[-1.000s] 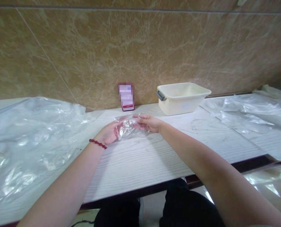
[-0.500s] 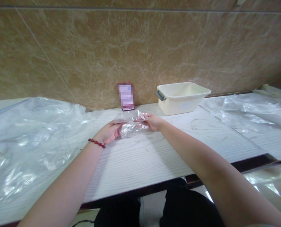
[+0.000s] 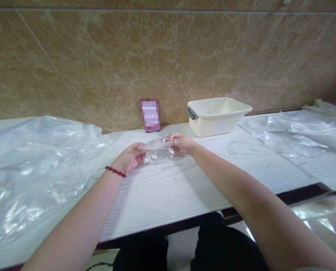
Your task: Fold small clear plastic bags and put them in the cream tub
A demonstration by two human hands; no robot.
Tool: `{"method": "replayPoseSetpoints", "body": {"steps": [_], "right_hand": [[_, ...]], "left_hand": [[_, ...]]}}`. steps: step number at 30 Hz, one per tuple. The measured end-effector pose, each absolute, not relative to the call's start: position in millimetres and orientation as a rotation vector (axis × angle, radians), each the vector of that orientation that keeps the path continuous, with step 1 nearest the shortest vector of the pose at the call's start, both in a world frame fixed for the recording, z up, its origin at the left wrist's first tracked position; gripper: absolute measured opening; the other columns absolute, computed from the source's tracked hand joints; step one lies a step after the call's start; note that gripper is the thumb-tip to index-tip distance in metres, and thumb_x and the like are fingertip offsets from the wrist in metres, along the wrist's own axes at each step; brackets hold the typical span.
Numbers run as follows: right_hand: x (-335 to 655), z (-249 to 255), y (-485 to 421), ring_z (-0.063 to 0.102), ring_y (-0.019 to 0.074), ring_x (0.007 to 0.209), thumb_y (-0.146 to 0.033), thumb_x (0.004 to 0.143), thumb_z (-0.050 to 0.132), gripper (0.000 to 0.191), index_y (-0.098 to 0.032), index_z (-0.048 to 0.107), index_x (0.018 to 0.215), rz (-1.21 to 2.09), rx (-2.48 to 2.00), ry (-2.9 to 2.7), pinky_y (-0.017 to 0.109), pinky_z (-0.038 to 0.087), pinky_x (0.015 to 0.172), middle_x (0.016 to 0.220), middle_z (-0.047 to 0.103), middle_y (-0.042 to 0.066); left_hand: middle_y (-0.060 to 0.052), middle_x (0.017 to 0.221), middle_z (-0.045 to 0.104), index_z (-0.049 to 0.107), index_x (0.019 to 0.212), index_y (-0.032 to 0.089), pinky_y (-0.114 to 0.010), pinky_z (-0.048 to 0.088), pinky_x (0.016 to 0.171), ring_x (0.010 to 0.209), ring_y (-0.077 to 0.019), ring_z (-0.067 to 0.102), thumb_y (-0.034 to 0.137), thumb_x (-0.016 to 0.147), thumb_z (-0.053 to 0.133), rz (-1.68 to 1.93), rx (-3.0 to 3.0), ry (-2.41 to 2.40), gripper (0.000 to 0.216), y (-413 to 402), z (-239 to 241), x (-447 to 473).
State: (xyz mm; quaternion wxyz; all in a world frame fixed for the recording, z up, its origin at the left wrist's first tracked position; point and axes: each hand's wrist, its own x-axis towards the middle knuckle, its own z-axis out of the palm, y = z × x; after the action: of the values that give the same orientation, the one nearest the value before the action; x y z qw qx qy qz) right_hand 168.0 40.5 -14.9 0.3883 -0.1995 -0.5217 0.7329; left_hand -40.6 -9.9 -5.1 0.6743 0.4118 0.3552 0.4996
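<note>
A small clear plastic bag [image 3: 157, 152] is stretched between both of my hands just above the white table [image 3: 168, 192]. My left hand [image 3: 129, 158], with a red bead bracelet [image 3: 116, 171] on its wrist, pinches the bag's left end. My right hand [image 3: 181, 143] pinches its right end with fingers curled. The bag looks folded narrow and crumpled. I cannot tell if anything is inside it.
A cream plastic tub [image 3: 217, 115] with a grey handle stands at the back right by the marble wall. A small red card holder [image 3: 150, 114] leans against the wall. Large clear plastic sheets lie at the left [image 3: 40, 162] and at the right [image 3: 303, 131]. The table's front edge is near my knees.
The bag was spread loosely under both hands; now it is folded narrower and pulled taut between pinching fingers. Both hands lifted slightly and moved a little apart.
</note>
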Motion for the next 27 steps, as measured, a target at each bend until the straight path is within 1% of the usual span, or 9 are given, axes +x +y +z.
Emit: {"method": "replayPoseSetpoints", "body": {"steps": [2,5,6,8,11,14,18,23,27], "right_hand": [[168.4,-15.5,41.6,0.054,0.0083,0.056,-0.014,0.056,0.063,0.018,-0.014,0.046,0.05,1.835,-0.546,-1.348,0.018,0.042,0.046,0.067,0.056,0.0],[166.7,-15.0,42.0,0.055,0.0099,0.058,-0.01,0.059,0.057,0.018,-0.013,0.044,0.048,1.768,-0.644,-1.343,0.017,0.039,0.043,0.069,0.057,0.002],[165.7,-14.3,41.6,0.055,0.0099,0.058,-0.008,0.059,0.055,0.018,-0.013,0.043,0.047,1.747,-0.662,-1.333,0.016,0.038,0.042,0.07,0.058,0.002],[163.8,-12.6,40.3,0.056,0.0098,0.059,-0.006,0.06,0.051,0.018,-0.013,0.042,0.046,1.733,-0.667,-1.321,0.016,0.038,0.043,0.072,0.059,0.002],[162.6,-10.9,38.6,0.057,0.0103,0.059,-0.005,0.06,0.049,0.018,-0.014,0.043,0.045,1.742,-0.662,-1.326,0.017,0.039,0.046,0.066,0.057,0.001],[162.0,-10.9,37.9,0.055,0.0092,0.056,-0.003,0.058,0.049,0.019,-0.014,0.041,0.044,1.729,-0.66,-1.343,0.018,0.04,0.047,0.059,0.054,-0.001],[159.7,-10.8,36.8,0.054,0.0081,0.054,-0.004,0.058,0.05,0.021,-0.014,0.039,0.043,1.744,-0.634,-1.339,0.02,0.042,0.05,0.06,0.054,-0.001],[157.9,-11.7,36.2,0.052,0.009,0.053,-0.007,0.061,0.051,0.025,-0.015,0.034,0.044,1.749,-0.611,-1.337,0.021,0.041,0.047,0.06,0.053,0.0],[158.5,-12.9,36.3,0.052,0.0106,0.053,-0.007,0.06,0.052,0.025,-0.016,0.034,0.046,1.765,-0.602,-1.339,0.022,0.041,0.046,0.058,0.051,-0.001]], "left_hand": [[-0.001,0.072,0.063,0.059,0.07,0.016,-0.018,0.044,0.052,0.06,-0.0098,0.057,-0.001,0.062,0.053,1.14,0.944,0.778,0.019,-10.1,-3.4,-40.6],[0.001,0.083,0.062,0.053,0.096,0.025,-0.017,0.042,0.047,0.06,-0.0092,0.057,0.0,0.062,0.047,1.143,0.948,0.721,0.042,-12.0,2.0,-40.7],[0.0,0.083,0.061,0.05,0.101,0.026,-0.018,0.042,0.047,0.058,-0.0094,0.056,0.001,0.063,0.045,1.135,0.928,0.703,0.046,-12.7,3.9,-40.7],[-0.003,0.081,0.06,0.048,0.106,0.022,-0.023,0.044,0.05,0.06,-0.0122,0.056,0.01,0.067,0.041,1.105,0.862,0.691,0.041,-13.6,7.1,-40.1],[-0.008,0.081,0.06,0.051,0.102,0.014,-0.031,0.046,0.056,0.067,-0.0177,0.057,0.028,0.075,0.035,1.059,0.751,0.73,0.034,-13.4,8.9,-37.3],[-0.009,0.079,0.061,0.054,0.095,0.012,-0.03,0.046,0.059,0.068,-0.018,0.057,0.038,0.078,0.034,1.015,0.69,0.778,0.037,-12.3,7.8,-32.9],[-0.009,0.081,0.062,0.056,0.088,0.012,-0.026,0.046,0.063,0.069,-0.0161,0.057,0.038,0.079,0.037,0.999,0.676,0.834,0.033,-12.6,5.8,-28.1],[-0.006,0.074,0.061,0.055,0.083,0.015,-0.02,0.044,0.047,0.058,-0.0116,0.055,0.038,0.078,0.04,1.003,0.655,0.926,0.028,-14.2,5.2,-25.3],[-0.005,0.075,0.061,0.055,0.081,0.017,-0.02,0.043,0.045,0.057,-0.0114,0.055,0.035,0.078,0.042,1.03,0.632,0.939,0.023,-12.5,3.1,-26.1]]}}
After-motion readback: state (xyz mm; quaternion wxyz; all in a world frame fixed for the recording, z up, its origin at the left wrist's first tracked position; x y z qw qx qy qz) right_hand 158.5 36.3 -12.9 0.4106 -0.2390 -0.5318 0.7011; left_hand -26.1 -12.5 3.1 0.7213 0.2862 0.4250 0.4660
